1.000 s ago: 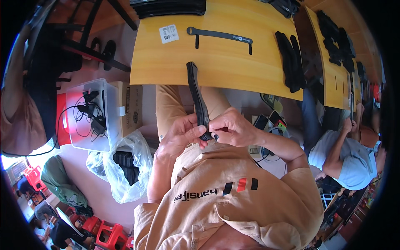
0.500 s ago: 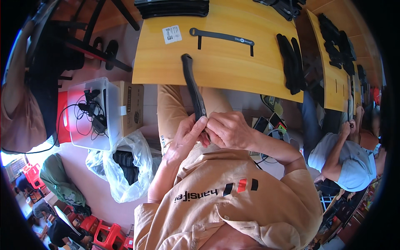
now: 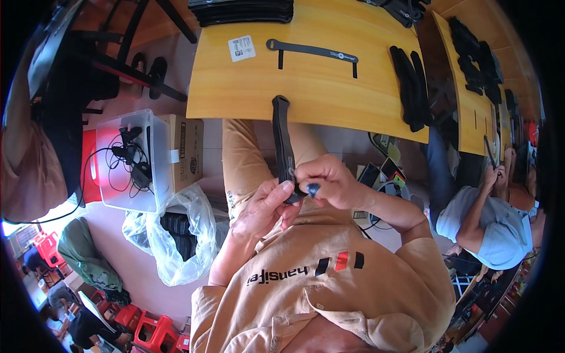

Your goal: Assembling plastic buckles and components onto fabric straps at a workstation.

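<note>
A long bundle of black straps (image 3: 282,138) stretches from my lap to the near edge of the wooden table, its far end resting there. My left hand (image 3: 263,207) is closed around its near end, thumb on top. Beside it, my right hand (image 3: 334,181) pinches a short dark strap end (image 3: 313,189) that sticks out between the fingers. Whether that end belongs to the bundle or to a band around it, I cannot tell. On the table lies a single flat dark strap (image 3: 312,52) with a looped end, above two short black marks.
A white printed label (image 3: 241,48) lies on the table (image 3: 229,88). Stacked straps (image 3: 241,13) sit at the far edge, more bundles (image 3: 407,88) at the right. Left of my legs stand a clear bin (image 3: 126,202) with cables, a cardboard box (image 3: 187,159) and a plastic bag (image 3: 170,267). Another person (image 3: 485,226) sits right.
The bundle has swung to the right and come nearer to me. My right hand has turned, and a dark strap end now shows in its fingers.
</note>
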Motion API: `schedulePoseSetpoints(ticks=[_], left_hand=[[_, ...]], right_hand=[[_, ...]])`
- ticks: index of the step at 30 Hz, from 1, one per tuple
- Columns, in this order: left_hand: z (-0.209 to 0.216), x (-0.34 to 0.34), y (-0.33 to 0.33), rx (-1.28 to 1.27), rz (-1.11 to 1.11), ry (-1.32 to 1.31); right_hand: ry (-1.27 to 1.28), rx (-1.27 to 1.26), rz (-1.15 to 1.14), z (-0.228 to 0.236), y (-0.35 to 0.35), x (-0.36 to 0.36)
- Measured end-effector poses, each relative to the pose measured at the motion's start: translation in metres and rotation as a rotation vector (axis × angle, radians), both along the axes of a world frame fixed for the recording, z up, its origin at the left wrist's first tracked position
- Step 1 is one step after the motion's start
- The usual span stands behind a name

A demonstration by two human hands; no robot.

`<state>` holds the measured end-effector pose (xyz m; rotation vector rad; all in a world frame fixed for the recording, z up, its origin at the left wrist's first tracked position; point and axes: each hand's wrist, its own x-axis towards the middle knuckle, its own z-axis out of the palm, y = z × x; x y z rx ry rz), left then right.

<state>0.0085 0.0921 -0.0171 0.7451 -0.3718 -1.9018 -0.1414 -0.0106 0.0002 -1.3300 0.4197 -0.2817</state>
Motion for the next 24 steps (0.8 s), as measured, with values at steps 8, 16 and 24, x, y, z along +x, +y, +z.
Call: schedulePoseSetpoints(ticks=[8,16,24], left_hand=[[0.0,0.012,-0.002,-0.011,-0.109,-0.016],[0.003,0.005,-0.002,0.073,-0.085,-0.338],[0.002,0.015,0.011,0.039,-0.198,-0.3]], right_hand=[[0.065,0.26,-0.185,0.0,0.003,-0.003],[0.09,-0.696,-0.338,-0.011,0.015,0.008],[0.187,-0.365,-0.143,0.007,0.007,-0.005]])
